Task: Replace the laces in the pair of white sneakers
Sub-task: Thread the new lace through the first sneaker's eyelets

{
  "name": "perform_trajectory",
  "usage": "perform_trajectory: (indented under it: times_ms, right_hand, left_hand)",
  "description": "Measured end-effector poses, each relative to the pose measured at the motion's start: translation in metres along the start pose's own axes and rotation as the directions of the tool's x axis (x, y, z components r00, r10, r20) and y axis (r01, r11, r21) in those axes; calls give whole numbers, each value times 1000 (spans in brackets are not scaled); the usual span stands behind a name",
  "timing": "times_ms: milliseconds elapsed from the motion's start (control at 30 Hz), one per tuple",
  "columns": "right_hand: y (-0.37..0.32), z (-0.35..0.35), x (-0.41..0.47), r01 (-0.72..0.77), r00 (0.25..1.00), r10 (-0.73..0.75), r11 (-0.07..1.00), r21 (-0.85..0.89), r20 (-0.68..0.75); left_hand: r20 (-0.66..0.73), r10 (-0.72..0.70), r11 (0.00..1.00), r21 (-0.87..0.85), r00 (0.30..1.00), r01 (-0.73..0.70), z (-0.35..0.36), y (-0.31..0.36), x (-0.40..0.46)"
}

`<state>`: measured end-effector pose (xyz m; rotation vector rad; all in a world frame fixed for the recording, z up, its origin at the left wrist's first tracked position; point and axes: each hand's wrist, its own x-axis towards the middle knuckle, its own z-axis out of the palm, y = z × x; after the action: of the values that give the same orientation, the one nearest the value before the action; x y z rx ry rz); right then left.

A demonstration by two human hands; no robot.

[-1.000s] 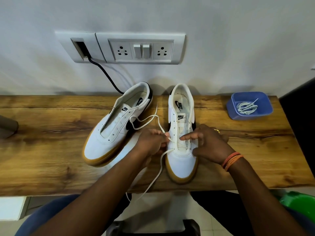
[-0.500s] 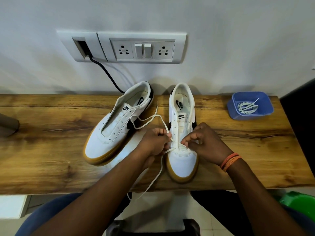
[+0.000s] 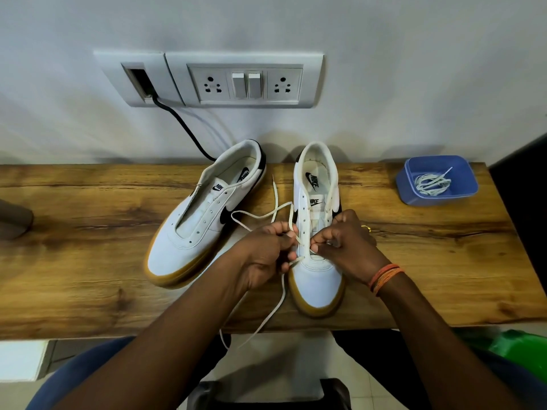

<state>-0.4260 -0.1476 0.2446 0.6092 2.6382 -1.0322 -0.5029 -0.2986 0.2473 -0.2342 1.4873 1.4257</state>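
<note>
Sitting on the wooden desk [image 3: 88, 261] are two white sneakers. The right sneaker [image 3: 318, 279] is at the middle, and the left sneaker [image 3: 189, 241] lies at its 9 o'clock. The left hand [image 3: 263, 255] pinches the cream lace [image 3: 275, 202] beside the eyelets. The right hand [image 3: 346, 244] pinches the lace over the tongue. A blue tub [image 3: 414, 193] with more laces [image 3: 430, 183] sits at 2 o'clock.

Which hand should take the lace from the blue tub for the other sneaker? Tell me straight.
Probably the right hand: the blue plastic tub holding the coiled white lace sits at the wooden table's right end, on that hand's side. The left hand would have to cross over both sneakers' side.
</note>
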Motion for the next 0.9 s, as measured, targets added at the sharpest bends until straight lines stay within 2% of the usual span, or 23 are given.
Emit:
perform_trajectory:
  times_ms: [233,467,567,633,700,767,900]
  right_hand:
    - [-8,-2,-2,-39,998,46,991,-126,51]
    - [-10,1,-4,-27,993,44,989,-147,112]
    - [-11,3,-6,-1,995,20,980,-198,93]
    - [-13,5,-6,9,997,10,972,-234,82]
    - [-14,6,-7,8,997,11,969,-249,75]
    - [-15,6,-8,7,997,11,967,-257,70]
    - [-14,7,-8,0,998,15,967,-254,57]
  left_hand:
    - [3,30,999,13,1000,-30,2,0,-2]
    - [-39,42,998,39,998,-41,4,1,-1]
    - [-146,39,979,203,988,-9,3,0,-1]
    - [-234,111,929,370,966,-17,1,-5,1]
    - [-281,189,905,423,941,-55,2,-10,3]
    - [-301,184,926,371,936,-63,4,-12,2]
    - [-330,84,979,204,940,-16,9,-12,-1]
